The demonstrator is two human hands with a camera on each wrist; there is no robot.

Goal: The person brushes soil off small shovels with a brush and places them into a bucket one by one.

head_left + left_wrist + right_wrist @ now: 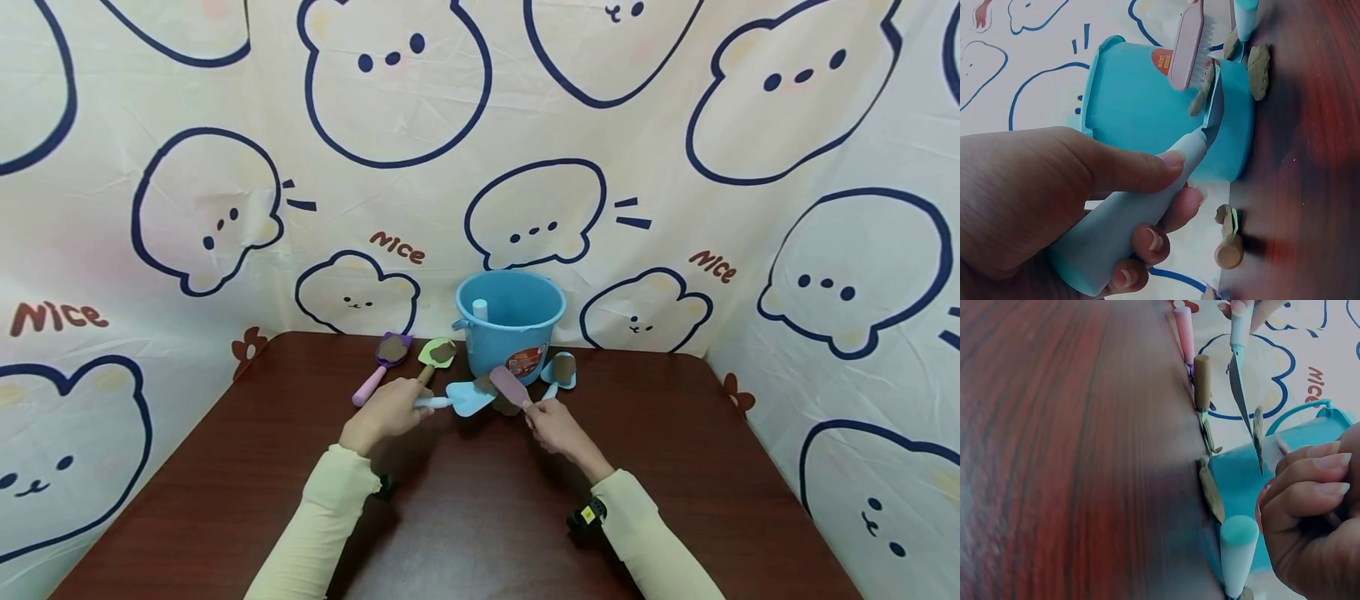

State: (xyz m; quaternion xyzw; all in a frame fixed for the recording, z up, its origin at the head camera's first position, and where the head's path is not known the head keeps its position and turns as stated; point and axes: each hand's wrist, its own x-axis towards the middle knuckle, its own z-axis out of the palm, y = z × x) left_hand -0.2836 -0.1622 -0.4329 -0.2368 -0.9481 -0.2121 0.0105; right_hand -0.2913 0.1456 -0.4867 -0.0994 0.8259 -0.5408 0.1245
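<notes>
- Gripping the pale handle of a blue shovel [468, 400], the left hand [386, 412] has its thumb along the handle and its fingers curled beneath.
- The shovel is raised above the desk [465, 517], in front of the blue bucket [491, 346]; its long axis runs crosswise, blade pointing toward the person's right.
- A brown lump [483, 384] sits at the far end of the blade, out beyond the left hand's fingertips.
- Folded round a pink brush [508, 386], the right hand [557, 427] lies to the right of the lump and nearer to it than the left hand.
- The brush's long axis slants forward and left from the right hand; its bristles [1205, 56] face the lump, though I cannot tell whether they touch.
- Another lump [507, 407] lies on the desk below the brush head.
</notes>
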